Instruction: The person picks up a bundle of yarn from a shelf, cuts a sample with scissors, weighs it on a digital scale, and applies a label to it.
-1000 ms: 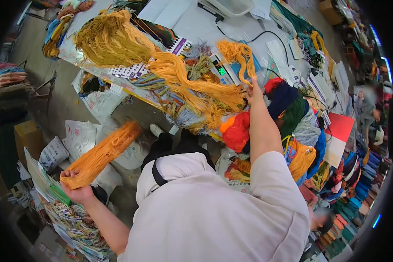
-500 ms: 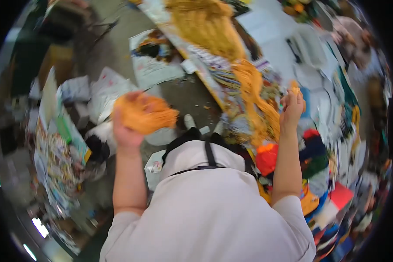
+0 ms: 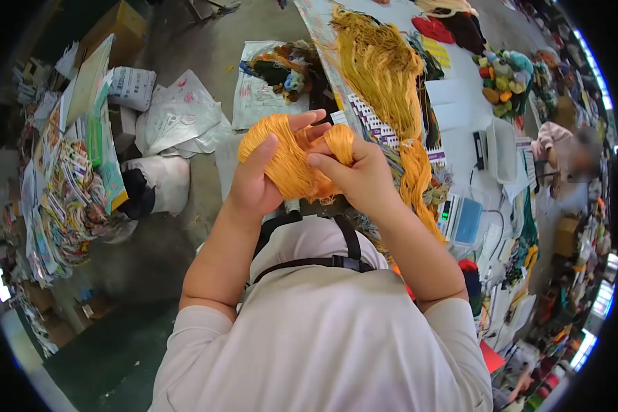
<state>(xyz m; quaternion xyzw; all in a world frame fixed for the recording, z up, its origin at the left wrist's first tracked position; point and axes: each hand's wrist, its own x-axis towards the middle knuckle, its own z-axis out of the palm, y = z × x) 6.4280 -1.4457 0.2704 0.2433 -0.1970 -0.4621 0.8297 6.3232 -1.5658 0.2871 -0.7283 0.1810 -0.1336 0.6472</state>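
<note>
The yarn bundle (image 3: 292, 161) sits at upper centre, between the left hand (image 3: 257, 178) and right hand (image 3: 357, 172). The table (image 3: 460, 110) runs down the right, bearing a skein (image 3: 381, 65) and, lower, a scale (image 3: 463, 220). Bags (image 3: 178, 117) lie upper left; papers (image 3: 62, 185) at far left.

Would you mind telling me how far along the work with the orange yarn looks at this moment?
Done: the orange yarn bundle is gathered off the table. In hand: left hand and right hand both grip it. Left: a mustard yarn hank lies loose on the table.
</note>
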